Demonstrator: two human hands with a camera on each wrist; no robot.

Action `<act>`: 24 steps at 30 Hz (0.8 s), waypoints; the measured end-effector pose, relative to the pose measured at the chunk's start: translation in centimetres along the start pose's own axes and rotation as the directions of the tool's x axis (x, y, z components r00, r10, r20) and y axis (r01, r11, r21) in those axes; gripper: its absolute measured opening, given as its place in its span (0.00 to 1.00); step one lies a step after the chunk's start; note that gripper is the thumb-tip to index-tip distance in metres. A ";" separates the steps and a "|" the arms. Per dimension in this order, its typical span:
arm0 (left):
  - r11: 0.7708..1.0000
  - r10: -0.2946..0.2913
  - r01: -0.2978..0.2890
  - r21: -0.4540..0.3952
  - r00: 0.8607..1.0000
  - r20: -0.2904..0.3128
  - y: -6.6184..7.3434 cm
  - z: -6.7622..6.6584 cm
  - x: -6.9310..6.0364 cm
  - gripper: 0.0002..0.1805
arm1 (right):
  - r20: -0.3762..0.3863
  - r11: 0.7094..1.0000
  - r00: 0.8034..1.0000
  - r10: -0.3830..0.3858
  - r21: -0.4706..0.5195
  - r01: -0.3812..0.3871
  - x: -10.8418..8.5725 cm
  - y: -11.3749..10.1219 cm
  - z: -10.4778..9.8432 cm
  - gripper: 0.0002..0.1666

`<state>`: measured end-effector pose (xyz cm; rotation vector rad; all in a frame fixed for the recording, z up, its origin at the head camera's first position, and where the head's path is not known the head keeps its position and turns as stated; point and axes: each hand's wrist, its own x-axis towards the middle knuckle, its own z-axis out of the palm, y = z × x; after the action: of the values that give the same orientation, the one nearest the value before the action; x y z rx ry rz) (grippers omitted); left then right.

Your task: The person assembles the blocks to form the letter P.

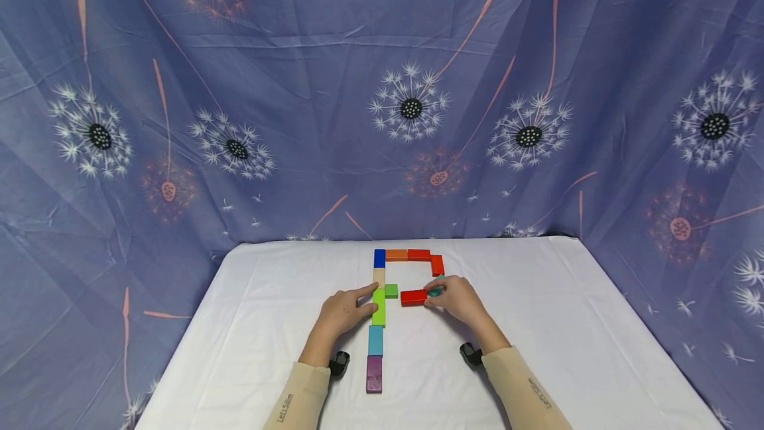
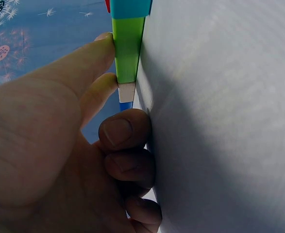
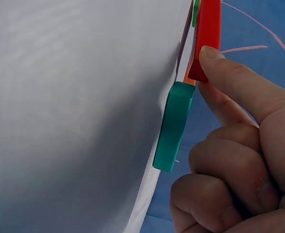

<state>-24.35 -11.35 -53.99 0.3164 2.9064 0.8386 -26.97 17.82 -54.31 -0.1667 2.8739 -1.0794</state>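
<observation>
A red block [image 1: 412,298] is pinched at its right end by my right hand [image 1: 461,300]; the right wrist view shows the thumb on that red block [image 3: 205,41], raised a little off the cloth. Just beyond it stands a curved teal block [image 3: 173,127], partly behind the hand in the head view. My left hand [image 1: 341,314] touches the left side of a column of blocks. Its thumb rests against the long lime-green block [image 2: 128,51] and its index finger reaches near the beige block [image 2: 126,92]. The other left fingers are curled and hold nothing visible. A small green block [image 1: 391,291] sits right of the column.
The column also has a blue block [image 1: 379,258] at the far end, then a light-blue block [image 1: 375,340] and a purple block [image 1: 373,374] nearer. An orange block [image 1: 396,255] and two red blocks [image 1: 419,255] curve rightward from the top. Patterned curtain [image 1: 334,118] surrounds the white-clothed table [image 1: 537,324].
</observation>
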 end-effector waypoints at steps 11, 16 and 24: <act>1.000 0.008 -0.008 0.011 1.000 -0.009 0.0 0.0 0.1 0.30 | -0.020 0.998 1.000 -0.005 -0.055 0.004 0.5 -0.4 0.2 0.15; 1.000 0.010 -0.010 0.010 1.000 -0.009 0.0 0.1 0.1 0.30 | -0.026 0.998 1.000 0.004 -0.068 -0.005 0.3 -0.7 0.3 0.15; 1.000 0.006 -0.006 0.007 1.000 -0.004 -0.1 0.1 0.1 0.30 | -0.035 0.996 0.999 0.007 -0.090 -0.010 0.4 -0.7 0.4 0.15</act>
<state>-24.42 -11.33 -54.12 0.3240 2.9143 0.8310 -27.31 16.93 -54.14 -0.1416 2.9528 -0.9603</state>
